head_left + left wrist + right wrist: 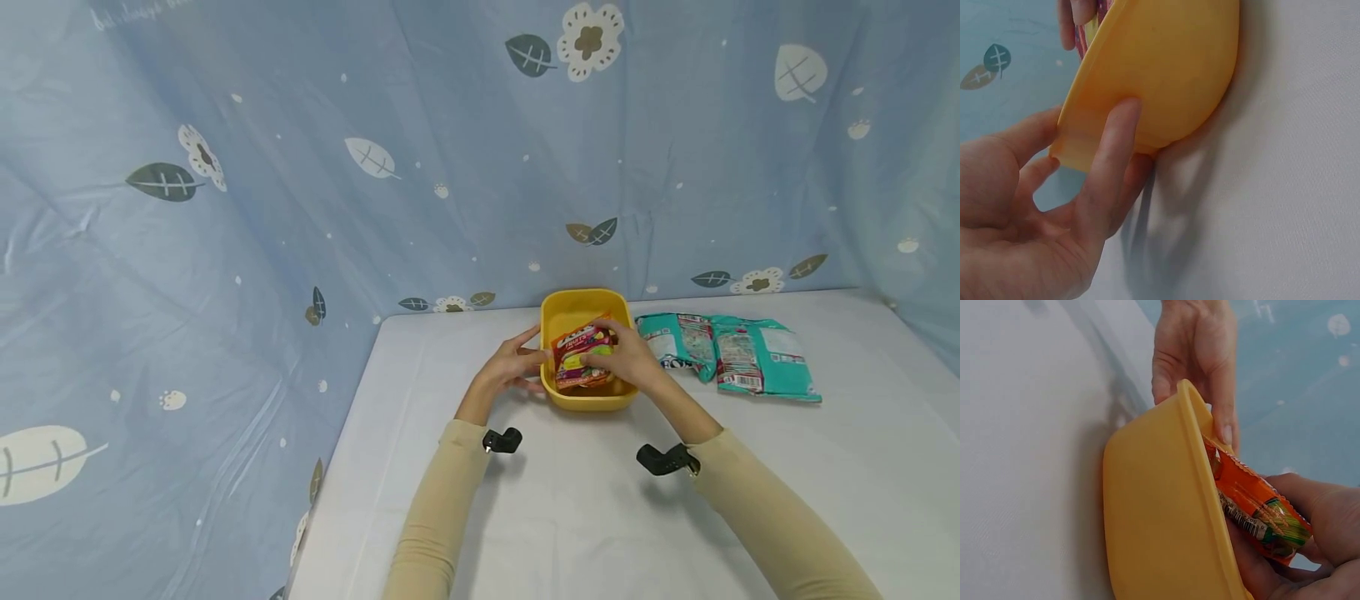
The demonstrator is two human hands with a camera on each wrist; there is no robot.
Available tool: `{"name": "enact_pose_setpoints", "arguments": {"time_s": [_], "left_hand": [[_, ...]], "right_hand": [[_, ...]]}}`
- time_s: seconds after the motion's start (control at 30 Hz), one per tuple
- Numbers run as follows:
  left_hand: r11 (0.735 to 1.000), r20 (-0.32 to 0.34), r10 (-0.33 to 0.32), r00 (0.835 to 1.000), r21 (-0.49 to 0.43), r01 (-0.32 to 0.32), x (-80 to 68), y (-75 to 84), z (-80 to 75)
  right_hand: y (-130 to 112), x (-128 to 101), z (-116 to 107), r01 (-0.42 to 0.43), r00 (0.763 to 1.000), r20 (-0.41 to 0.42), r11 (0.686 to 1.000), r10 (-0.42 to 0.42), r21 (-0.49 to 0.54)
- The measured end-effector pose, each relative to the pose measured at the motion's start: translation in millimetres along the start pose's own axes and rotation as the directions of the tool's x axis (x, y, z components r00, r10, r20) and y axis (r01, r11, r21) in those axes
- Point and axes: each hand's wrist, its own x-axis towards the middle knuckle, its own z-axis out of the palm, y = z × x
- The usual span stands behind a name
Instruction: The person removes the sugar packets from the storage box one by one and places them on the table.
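A yellow plastic container stands on the white table near its back edge. My left hand holds its left side, with the thumb over the rim and fingers against the outer wall. In my right hand is a red-and-orange snack packet marked "FRUITS", gripped inside the container. From the right wrist view, the packet is tilted and sticks up past the rim, with a barcode on its side. What lies beneath the packet is mostly hidden.
Two teal snack bags lie on the table right of the container, their ends touching or overlapping. A blue cloth with leaves and flowers hangs behind the table and along its left side.
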Motion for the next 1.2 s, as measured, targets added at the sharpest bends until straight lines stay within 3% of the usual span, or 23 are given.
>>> {"name": "enact_pose_setpoints", "arguments": {"time_s": [1.2], "left_hand": [[1.000, -0.014, -0.024, 1.000, 0.017, 0.024, 1.8, 0.6, 0.9]], "right_hand": [[3, -11, -20, 0.001, 1.000, 0.006, 0.992, -0.002, 0.126]]}}
